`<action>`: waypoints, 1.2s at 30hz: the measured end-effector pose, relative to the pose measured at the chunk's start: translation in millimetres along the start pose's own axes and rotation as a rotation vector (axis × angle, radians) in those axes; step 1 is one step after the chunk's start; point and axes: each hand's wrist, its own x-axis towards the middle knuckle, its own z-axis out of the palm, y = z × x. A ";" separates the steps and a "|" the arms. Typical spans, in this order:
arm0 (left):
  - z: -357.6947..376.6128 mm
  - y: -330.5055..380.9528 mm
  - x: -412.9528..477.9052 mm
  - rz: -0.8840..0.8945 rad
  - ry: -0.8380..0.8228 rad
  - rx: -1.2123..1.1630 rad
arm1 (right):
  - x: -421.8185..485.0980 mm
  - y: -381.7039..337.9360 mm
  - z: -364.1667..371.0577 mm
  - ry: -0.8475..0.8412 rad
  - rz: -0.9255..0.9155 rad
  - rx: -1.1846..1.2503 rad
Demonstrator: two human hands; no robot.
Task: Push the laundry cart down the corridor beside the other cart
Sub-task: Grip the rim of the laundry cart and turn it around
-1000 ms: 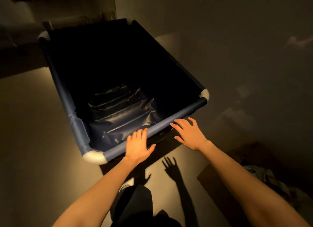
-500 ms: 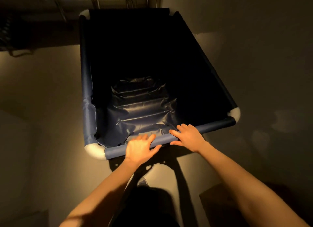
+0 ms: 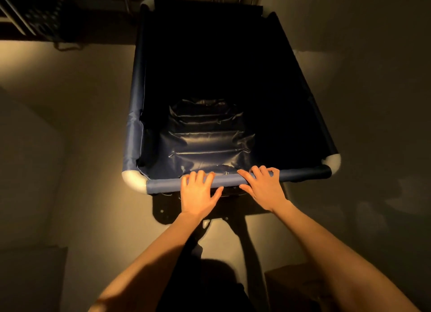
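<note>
A person's left hand [image 3: 198, 191] and right hand [image 3: 264, 187] rest side by side on the near rail of a blue laundry cart [image 3: 137, 97]. Fingers curl over the rail, thumbs beneath, grasping it. The corridor is dim.

- Scene was dim overall, warm yellow-orange cast; corners & far end nearly black.
- Light came from lower left: left hand [image 3: 198, 193] lit brightest, right hand [image 3: 264, 188] duller.
- Near rail of laundry cart [image 3: 163, 186] caught light; its white corner caps looked slightly blown out.
- Cart interior mostly lost in black, w/ glossy sheen only on the wrinkled liner by the near end.
- Hard dark shadows fell on the floor [image 3: 77, 148] under the cart & arms.
- Wide-angle bending at edges; detail soft & noisy in dark areas.
</note>
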 end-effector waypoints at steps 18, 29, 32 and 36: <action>-9.6 47.7 -130.0 -0.060 0.109 0.029 | -127.0 -21.1 9.5 0.038 -0.052 0.056; -5.2 45.4 -106.8 -0.087 0.115 0.037 | -102.2 -7.7 15.9 0.073 -0.106 0.012; -2.7 40.2 -80.8 -0.105 0.111 0.038 | -75.9 1.9 16.9 0.108 -0.130 -0.005; 2.5 30.5 -38.9 -0.129 0.099 0.039 | -30.2 15.4 14.5 0.126 -0.147 0.015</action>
